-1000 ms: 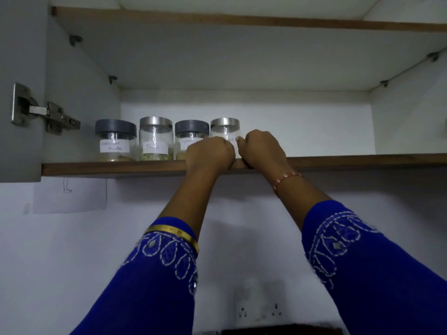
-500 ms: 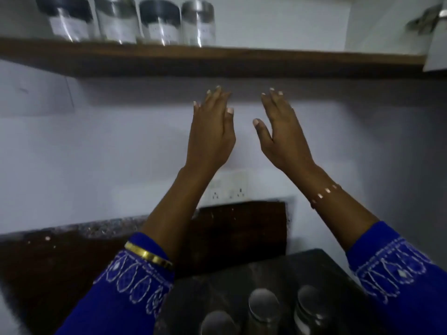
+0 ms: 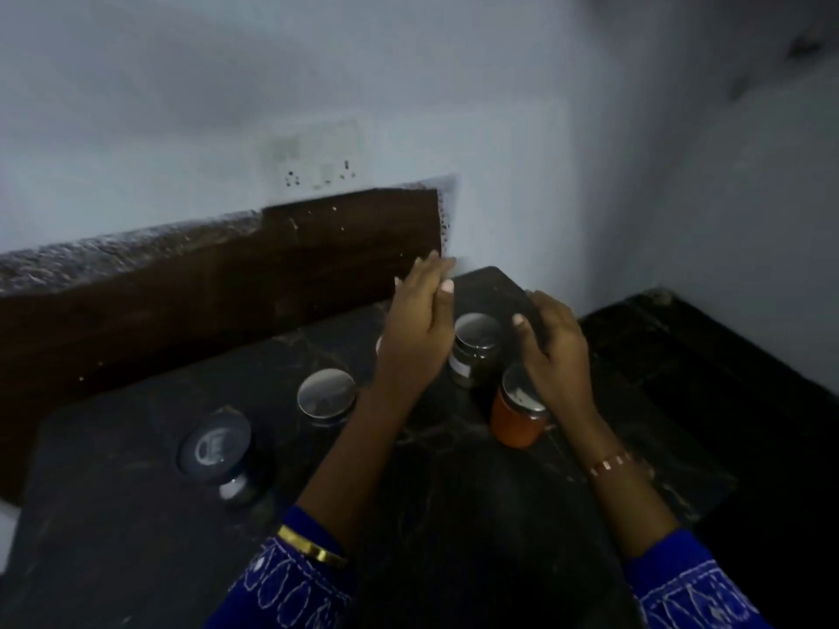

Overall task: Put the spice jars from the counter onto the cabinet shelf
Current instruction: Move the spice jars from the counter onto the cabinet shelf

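Counter: dark marbled stone counter, fills the lower frame; brown backsplash strip along its far edge, white wall socket plate above that.
Left hand: left hand over the counter's far middle, fingers straight and together, pointing away toward the backsplash; holds nothing.
Right hand: right hand just right of the left, fingers relaxed, thumb out; palm faces the left hand; holds nothing. Whether it touches the orange jar, cannot tell.
Dark jar: dark-filled glass jar with silver round lid, upright, long axis vertical, lid up; stands between the two hands, untouched.
Orange jar: orange-filled glass jar with silver lid, upright, lid partly under the right hand; just nearer than the dark jar.
Grey-lid jar: glass jar with dark grey round lid, upright, left part of the counter.
Silver-lid jar: clear jar with silver round lid, upright, between grey-lid jar and left hand.
Blur: frame soft; labels unreadable.
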`<action>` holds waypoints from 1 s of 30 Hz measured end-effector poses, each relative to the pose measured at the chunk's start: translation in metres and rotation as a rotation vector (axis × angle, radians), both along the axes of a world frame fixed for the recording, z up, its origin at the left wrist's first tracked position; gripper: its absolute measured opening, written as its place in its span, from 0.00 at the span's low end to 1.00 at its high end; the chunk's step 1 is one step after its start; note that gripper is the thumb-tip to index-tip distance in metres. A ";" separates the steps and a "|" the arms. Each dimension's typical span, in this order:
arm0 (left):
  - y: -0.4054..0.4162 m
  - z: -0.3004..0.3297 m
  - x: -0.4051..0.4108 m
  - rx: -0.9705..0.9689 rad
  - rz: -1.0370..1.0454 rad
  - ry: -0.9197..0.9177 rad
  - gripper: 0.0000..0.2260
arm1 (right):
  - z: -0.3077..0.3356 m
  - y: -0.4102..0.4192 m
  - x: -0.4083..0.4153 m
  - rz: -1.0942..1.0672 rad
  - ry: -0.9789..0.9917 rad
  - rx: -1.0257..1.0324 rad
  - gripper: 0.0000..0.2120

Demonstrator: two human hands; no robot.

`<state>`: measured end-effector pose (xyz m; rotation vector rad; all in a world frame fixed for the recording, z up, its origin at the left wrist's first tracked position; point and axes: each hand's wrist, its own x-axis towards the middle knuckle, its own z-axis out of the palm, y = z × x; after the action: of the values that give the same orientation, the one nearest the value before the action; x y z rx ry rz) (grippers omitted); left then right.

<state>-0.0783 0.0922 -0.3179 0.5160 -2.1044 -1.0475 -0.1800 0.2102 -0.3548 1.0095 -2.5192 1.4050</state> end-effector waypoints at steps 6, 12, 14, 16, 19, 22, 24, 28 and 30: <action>0.051 -0.066 -0.011 0.290 -0.119 -0.209 0.16 | -0.057 0.054 -0.026 -0.030 -0.130 0.273 0.23; 0.083 -0.093 -0.035 0.542 -0.069 -0.267 0.16 | -0.073 0.075 -0.046 0.101 -0.217 0.354 0.26; 0.090 -0.096 -0.044 0.611 -0.022 -0.252 0.16 | -0.076 0.077 -0.050 0.184 -0.270 0.389 0.28; 0.095 -0.099 -0.053 0.647 0.014 -0.254 0.15 | -0.084 0.081 -0.049 0.275 -0.302 0.470 0.33; 0.095 -0.109 -0.064 0.650 0.029 -0.267 0.13 | -0.098 0.092 -0.048 0.404 -0.303 0.532 0.40; 0.094 -0.117 -0.075 0.653 0.049 -0.301 0.14 | -0.103 0.099 -0.062 0.470 -0.250 0.583 0.42; 0.096 -0.119 -0.083 0.674 0.097 -0.294 0.15 | -0.103 0.100 -0.075 0.495 -0.206 0.595 0.40; 0.091 -0.121 -0.076 0.674 0.156 -0.221 0.15 | -0.100 0.090 -0.066 0.555 -0.195 0.564 0.38; 0.093 -0.123 -0.070 0.636 0.115 -0.218 0.14 | -0.097 0.090 -0.065 0.522 -0.204 0.521 0.38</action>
<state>-0.1484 0.1848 -0.4413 1.0839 -1.8596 -1.6544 -0.2449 0.3005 -0.4513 1.8012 -3.0001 0.9764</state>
